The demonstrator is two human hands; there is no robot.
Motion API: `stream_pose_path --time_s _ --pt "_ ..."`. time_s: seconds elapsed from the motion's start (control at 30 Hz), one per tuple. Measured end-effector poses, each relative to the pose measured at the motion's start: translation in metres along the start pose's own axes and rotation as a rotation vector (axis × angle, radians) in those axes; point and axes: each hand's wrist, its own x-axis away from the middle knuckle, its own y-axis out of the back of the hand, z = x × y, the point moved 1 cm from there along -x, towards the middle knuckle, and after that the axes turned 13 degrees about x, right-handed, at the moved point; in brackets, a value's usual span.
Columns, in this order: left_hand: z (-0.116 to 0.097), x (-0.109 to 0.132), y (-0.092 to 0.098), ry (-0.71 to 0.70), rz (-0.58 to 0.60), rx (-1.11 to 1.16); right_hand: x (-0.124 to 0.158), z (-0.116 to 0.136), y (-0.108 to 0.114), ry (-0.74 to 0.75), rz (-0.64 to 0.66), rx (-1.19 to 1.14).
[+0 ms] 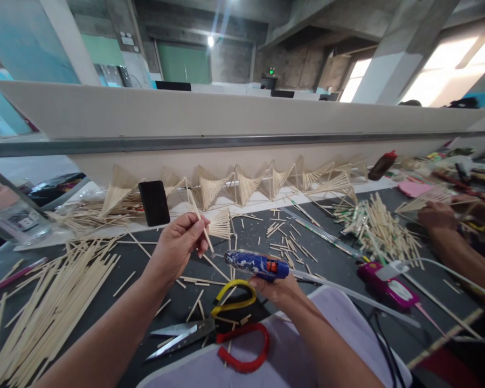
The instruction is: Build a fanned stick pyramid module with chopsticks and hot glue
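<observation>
Pale wooden stick (pixel 208 241) right at the centre of it all, up above the desk (pixel 248 237), and the left hand (pixel 186 240) has it, thumb and fingertips pinching it with the lower end slanting down to the right. Just beside that end, clear of it, sits the nozzle of the blue glue gun (pixel 256 265), its barrel smeared with white, and here the right hand's (pixel 277 293) grip is closed around the gun from beneath. Behind the gun a long translucent rod (pixel 359 299) runs away to the right. Nearer, below the pair of hands, lie the scissors (pixel 208 326), blades parted, one handle loop yellow, the other red, partly over a lilac cloth (pixel 343 328). Out to the near left, a spread of long sticks (pixel 60 302); right of centre, short pieces scattered, then a heap of cut sticks (pixel 396 231) and a magenta device (pixel 390 285) closer in. Look to the far side: a row of fan-shaped stick frames (pixel 250 183) stretches along the white partition (pixel 234 116), a black phone (pixel 154 203) upright at its left, a red-capped bottle (pixel 383 165) tilted at its right. And at the far right, another person's hand (pixel 438 216) is touching stickwork too.
</observation>
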Motion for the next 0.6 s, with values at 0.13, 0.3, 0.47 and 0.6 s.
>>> stream_pose_path --time_s 0.13,0.3,0.47,0.6 --pt "0.0003 0.0001 -0.0005 0.005 0.007 0.008 -0.0004 -0.0039 -0.0009 -0.007 -0.015 0.006" --pt "-0.0009 0.0001 -0.0001 0.016 0.01 0.023 -0.0002 -0.0009 0.0015 -0.006 0.009 0.02" --pt "-0.004 0.0004 0.0009 0.022 0.022 0.034 -0.0004 0.0006 0.0051 -0.021 0.01 0.027" --pt "-0.0047 -0.0006 0.0028 -0.003 0.017 0.008 0.0005 -0.0004 0.007 0.02 0.03 0.018"
